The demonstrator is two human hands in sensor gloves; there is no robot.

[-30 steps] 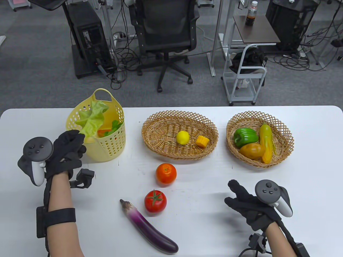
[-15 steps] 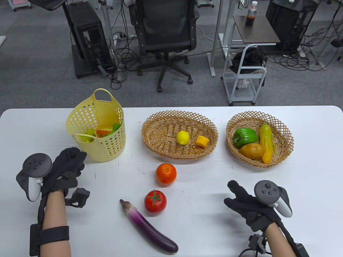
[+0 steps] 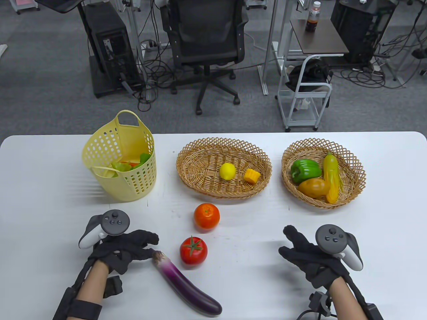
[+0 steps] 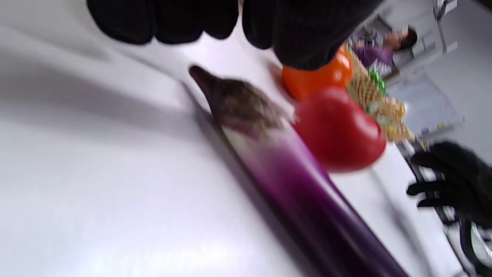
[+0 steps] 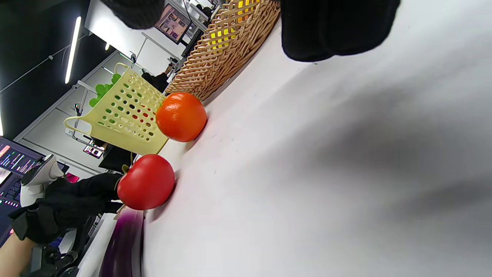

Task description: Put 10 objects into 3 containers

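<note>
Table view puts the eggplant (image 3: pixel 185 282) nearest the person, lying diagonally on the white table (image 3: pixel 383 186), so I place everything else from it. The left hand (image 3: pixel 123 250) sits at its stem end, fingers stretched toward the cap and just reaching it, not wrapped round anything. The right hand (image 3: pixel 308 255) rests well off to the eggplant's right, fingers loosely spread and holding nothing.

Just beyond the stem end is the tomato (image 3: pixel 193 250), and past that the orange (image 3: pixel 206 216). Farther still stand the three containers: the yellow plastic basket (image 3: pixel 133 186) beyond and left of the eggplant, the middle wicker basket (image 3: pixel 200 186) straight beyond, and the right wicker basket (image 3: pixel 353 186) beyond and to the right.

The step in hand looks like picking up the eggplant. I would slide the fingers further down the body before gripping, since a pinch at the thin stem would likely let the long end swing. The tomato sits close, so the lift should go up and away from it.

Left wrist view, though blurred, shows the fingertips (image 4: pixel 303 34) above the brownish cap with a gap under them, which the overhead angle hides. Right wrist view shows the tomato and orange apart from each other, and the right-hand fingertips (image 5: pixel 338 27) off the table surface.
</note>
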